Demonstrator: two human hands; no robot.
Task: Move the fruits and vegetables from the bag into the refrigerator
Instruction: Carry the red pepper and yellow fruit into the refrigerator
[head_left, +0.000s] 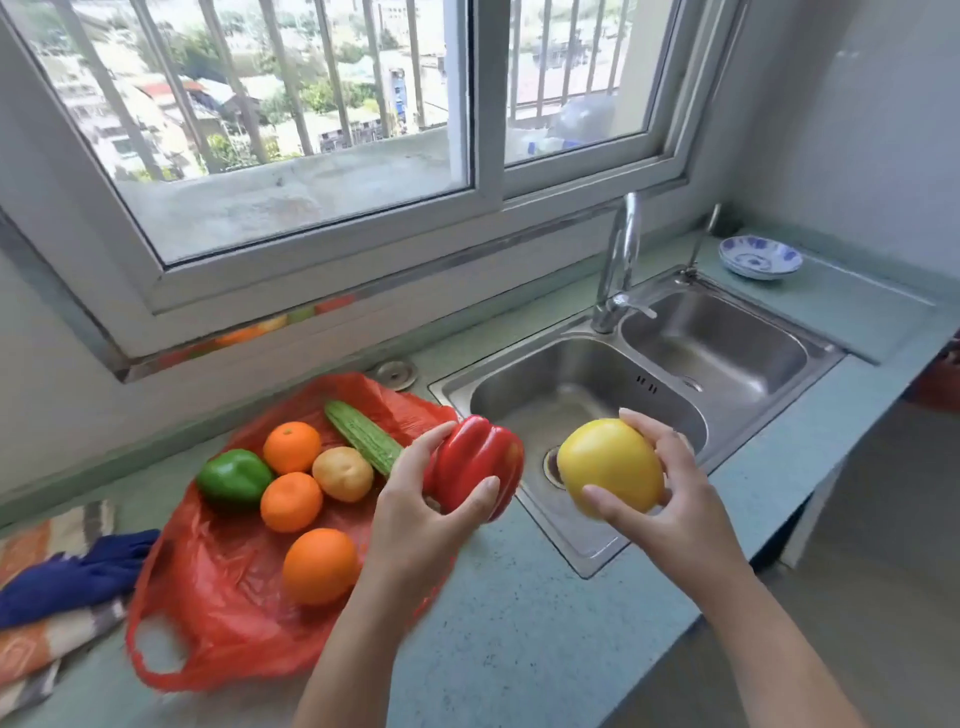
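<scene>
My left grip (422, 512) holds a red pepper (480, 462), my right grip (670, 506) a yellow fruit (610, 462), near the front edge of the desk (519, 623).

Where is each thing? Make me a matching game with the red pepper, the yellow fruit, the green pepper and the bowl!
Things:
1. red pepper
2. yellow fruit
3. green pepper
4. bowl

Places:
a. on the bag
b. in the right hand
c. on the counter, past the sink
d. in the left hand

Pairs: 1-d, 2-b, 3-a, 4-c
</scene>
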